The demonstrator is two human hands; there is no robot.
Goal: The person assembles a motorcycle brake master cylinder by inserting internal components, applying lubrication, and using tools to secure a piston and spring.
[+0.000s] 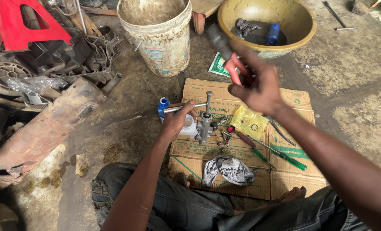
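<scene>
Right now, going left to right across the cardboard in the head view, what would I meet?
Left hand on the metal part → small loose metal bits → yellow plastic bag → green-handled screwdriver.

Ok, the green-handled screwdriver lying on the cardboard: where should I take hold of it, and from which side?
Grip the green-handled screwdriver by its green handle, coming down from above. It lies flat on the cardboard, handle toward the right hand side, with open cardboard around it; the thin shaft runs toward small parts and another tool.

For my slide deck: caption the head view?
Left hand steadies a metal part on cardboard; right hand raises red-handled pliers.
</scene>
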